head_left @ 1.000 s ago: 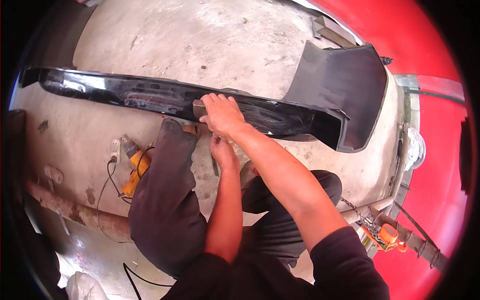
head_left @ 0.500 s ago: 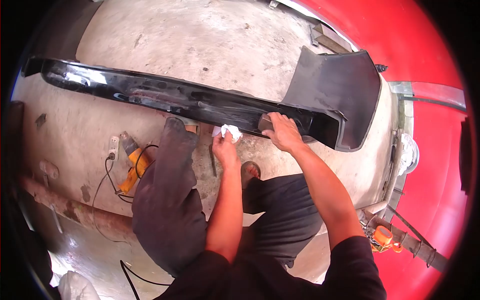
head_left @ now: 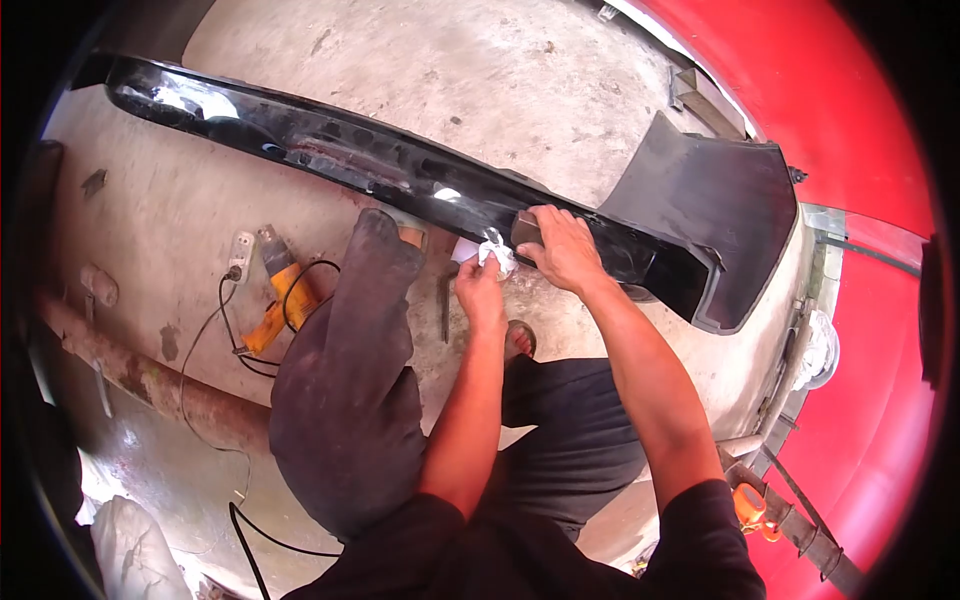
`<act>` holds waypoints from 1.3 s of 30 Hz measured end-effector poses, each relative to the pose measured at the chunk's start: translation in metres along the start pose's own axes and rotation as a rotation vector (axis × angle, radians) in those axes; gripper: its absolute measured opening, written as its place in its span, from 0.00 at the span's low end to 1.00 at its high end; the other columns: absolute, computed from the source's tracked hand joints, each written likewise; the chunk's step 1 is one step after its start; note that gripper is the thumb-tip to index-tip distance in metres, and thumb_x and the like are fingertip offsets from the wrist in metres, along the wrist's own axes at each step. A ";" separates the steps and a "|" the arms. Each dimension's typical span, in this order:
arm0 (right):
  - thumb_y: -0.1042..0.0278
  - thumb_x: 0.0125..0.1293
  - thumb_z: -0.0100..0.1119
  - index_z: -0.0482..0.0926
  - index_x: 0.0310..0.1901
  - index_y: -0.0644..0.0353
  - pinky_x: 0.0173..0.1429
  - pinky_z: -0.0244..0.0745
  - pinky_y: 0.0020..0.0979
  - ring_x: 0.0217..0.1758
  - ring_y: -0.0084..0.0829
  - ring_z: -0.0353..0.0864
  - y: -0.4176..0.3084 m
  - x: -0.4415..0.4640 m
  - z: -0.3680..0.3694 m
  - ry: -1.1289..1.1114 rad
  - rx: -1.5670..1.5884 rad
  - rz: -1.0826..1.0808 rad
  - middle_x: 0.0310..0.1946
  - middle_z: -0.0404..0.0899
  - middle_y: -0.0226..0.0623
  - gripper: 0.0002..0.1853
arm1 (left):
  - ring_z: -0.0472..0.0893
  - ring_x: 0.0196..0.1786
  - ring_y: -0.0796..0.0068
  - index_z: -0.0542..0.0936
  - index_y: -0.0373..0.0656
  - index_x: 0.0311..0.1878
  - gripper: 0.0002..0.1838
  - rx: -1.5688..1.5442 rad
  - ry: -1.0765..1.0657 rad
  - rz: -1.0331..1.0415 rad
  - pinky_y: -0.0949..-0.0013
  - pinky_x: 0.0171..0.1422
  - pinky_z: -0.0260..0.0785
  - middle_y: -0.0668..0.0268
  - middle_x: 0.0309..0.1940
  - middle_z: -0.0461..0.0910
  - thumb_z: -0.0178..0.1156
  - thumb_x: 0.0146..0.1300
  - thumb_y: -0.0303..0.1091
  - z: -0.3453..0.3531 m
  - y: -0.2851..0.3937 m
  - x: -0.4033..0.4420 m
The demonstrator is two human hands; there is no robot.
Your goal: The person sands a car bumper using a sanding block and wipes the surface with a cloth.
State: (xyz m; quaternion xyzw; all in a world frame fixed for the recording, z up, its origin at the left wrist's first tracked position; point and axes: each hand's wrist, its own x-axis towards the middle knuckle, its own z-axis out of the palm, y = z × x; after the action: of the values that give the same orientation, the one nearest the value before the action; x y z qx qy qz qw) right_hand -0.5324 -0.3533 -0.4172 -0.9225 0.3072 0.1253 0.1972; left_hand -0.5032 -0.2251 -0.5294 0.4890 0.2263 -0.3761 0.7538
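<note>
A long glossy black car bumper (head_left: 325, 135) lies across the floor in front of me, its broad matte end flaring out at the right. My right hand (head_left: 567, 250) is closed around a dark brownish block (head_left: 525, 228) and presses it on the bumper's surface, right of the middle. Just left of it, at the bumper's near edge, my left hand (head_left: 482, 295) pinches a crumpled white cloth or tissue (head_left: 495, 252). Behind the cloth a pale flat piece (head_left: 464, 249) shows in part. The block's underside is hidden.
On the floor at left lie a yellow power tool (head_left: 278, 310) with a black cable and a white socket strip (head_left: 240, 255). A rusty pipe (head_left: 165, 380) runs along the lower left. Red bodywork (head_left: 850, 130) stands at the right, near an orange object (head_left: 752, 508).
My right hand has slid the block leftward along the bumper, closer to the cloth in my left hand. The whole view has shifted, so the bumper appears farther right.
</note>
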 end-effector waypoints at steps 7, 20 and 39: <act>0.56 0.59 0.68 0.72 0.59 0.58 0.61 0.64 0.42 0.60 0.42 0.73 -0.032 0.031 0.004 0.016 0.053 -0.068 0.55 0.77 0.41 0.29 | 0.79 0.39 0.79 0.79 0.31 0.49 0.11 0.040 0.051 0.011 0.73 0.43 0.72 0.64 0.38 0.81 0.63 0.66 0.27 0.003 0.000 -0.003; 0.58 0.60 0.67 0.74 0.55 0.57 0.60 0.64 0.41 0.59 0.40 0.73 -0.096 0.072 0.015 0.082 0.170 -0.077 0.52 0.77 0.38 0.23 | 0.77 0.57 0.65 0.75 0.39 0.57 0.17 0.395 -0.428 0.234 0.59 0.66 0.65 0.59 0.55 0.79 0.49 0.73 0.39 -0.056 -0.053 0.049; 0.58 0.61 0.68 0.70 0.61 0.60 0.64 0.65 0.45 0.61 0.45 0.73 0.046 -0.056 -0.005 0.059 0.109 0.209 0.56 0.76 0.43 0.29 | 0.82 0.45 0.65 0.75 0.31 0.46 0.08 0.130 0.000 0.055 0.58 0.47 0.83 0.57 0.45 0.79 0.60 0.67 0.24 0.002 -0.001 -0.003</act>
State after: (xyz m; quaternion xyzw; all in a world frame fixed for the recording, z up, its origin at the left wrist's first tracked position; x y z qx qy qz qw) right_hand -0.6037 -0.3605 -0.4058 -0.8766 0.4138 0.1012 0.2239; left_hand -0.5059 -0.2261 -0.5271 0.5431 0.1877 -0.3690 0.7305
